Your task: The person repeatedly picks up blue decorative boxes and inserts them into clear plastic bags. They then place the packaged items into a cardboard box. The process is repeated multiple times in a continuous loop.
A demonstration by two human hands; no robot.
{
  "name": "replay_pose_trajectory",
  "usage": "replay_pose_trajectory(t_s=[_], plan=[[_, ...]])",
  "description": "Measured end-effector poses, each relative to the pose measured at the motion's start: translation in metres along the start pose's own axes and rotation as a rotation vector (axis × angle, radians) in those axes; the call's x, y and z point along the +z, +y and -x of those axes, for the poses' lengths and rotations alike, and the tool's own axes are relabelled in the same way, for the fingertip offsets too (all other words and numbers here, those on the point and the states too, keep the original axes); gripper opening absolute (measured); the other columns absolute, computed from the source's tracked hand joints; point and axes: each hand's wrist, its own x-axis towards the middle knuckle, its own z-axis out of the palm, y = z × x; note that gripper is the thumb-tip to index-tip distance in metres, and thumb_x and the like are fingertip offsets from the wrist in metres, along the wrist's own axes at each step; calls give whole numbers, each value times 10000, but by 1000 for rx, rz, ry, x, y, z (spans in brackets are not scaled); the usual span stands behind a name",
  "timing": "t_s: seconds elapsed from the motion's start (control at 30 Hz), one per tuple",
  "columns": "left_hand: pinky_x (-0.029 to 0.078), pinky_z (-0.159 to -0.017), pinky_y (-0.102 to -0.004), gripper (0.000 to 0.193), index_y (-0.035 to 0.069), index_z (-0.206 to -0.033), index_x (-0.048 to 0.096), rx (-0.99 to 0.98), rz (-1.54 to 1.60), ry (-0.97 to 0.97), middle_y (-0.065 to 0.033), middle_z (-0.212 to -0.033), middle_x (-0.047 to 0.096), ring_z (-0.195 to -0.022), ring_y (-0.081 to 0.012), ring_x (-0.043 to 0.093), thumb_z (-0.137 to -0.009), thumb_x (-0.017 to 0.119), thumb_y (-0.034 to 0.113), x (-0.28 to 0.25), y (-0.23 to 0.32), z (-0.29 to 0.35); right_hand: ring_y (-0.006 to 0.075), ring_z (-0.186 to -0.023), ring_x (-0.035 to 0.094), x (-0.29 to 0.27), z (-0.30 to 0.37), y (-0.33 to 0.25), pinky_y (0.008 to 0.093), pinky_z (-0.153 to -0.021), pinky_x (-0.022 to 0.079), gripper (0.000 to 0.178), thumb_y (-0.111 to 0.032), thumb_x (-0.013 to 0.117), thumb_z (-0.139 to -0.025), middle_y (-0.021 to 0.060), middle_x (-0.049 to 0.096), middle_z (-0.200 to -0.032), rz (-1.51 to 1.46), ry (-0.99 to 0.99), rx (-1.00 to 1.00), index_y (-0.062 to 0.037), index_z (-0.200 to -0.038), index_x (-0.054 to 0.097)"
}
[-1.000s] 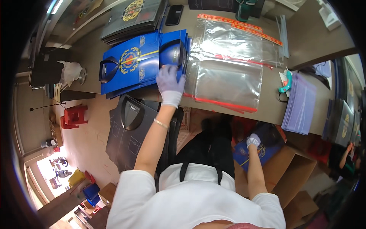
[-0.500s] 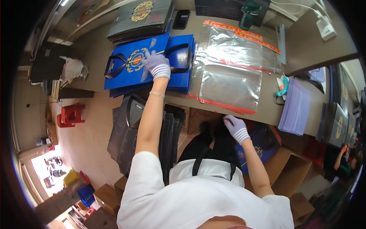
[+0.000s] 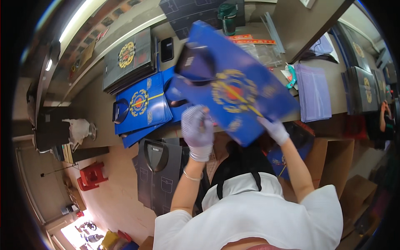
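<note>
A blue paper gift bag with a round gold emblem and a dark handle is raised and tilted above the table's front edge, partly blurred. My right hand, in a pale purple glove, grips its lower right edge; the fingers are partly behind the bag. By the bag's lower left side, my gloved left hand has its fingers curled in. What those fingers hold, if anything, is hidden. Further left, a stack of blue gift bags lies on the table with handles showing.
Dark gift bags are piled behind the blue stack, beside a phone. Clear plastic sleeves lie partly covered by the raised bag. At right are purple sheets and a teal tool. Black bags stand below the table.
A blue bag has come off the table and hangs tilted in my right hand. My left hand has moved from the blue stack toward me and to the right, fingers curling.
</note>
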Motion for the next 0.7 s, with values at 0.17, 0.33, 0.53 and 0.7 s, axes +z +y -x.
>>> replay_pose_trajectory(t_s=[0.17, 0.33, 0.53, 0.7], plan=[[448, -637, -268, 169, -25, -847, 624, -375, 175, -167, -114, -760, 630, -674, -184, 588, -802, 561, 125, 100, -112, -85, 112, -850, 525, -121, 145, 17, 249, -786, 426, 277, -153, 621, -837, 30, 586, -953, 122, 546, 181, 72, -992, 577], [436, -846, -409, 530, 117, -1022, 635, -536, -688, -681, -111, -1077, 584, -1019, -275, 538, -688, 624, 528, 256, -173, -139, 140, -895, 515, -140, 243, 77, 287, -812, 423, 301, -112, 531, -871, 68, 569, -998, -32, 779, 155, 40, -1131, 516], [481, -711, -396, 425, 49, -1015, 609, -564, -206, -622, -148, -874, 638, -787, -258, 605, -761, 581, 389, 290, -190, -131, 113, -777, 478, -134, 276, 124, 247, -706, 428, 262, -121, 549, -838, 44, 528, -950, -6, 838, 204, 23, -1058, 532], [512, -495, -320, 175, 16, -777, 619, -966, 520, -673, -123, -694, 648, -541, -200, 622, -793, 548, 175, 223, -113, -141, 130, -807, 508, -142, 239, 66, 261, -727, 439, 254, -89, 548, -846, 38, 550, -968, -148, 833, 119, 19, -1075, 533]])
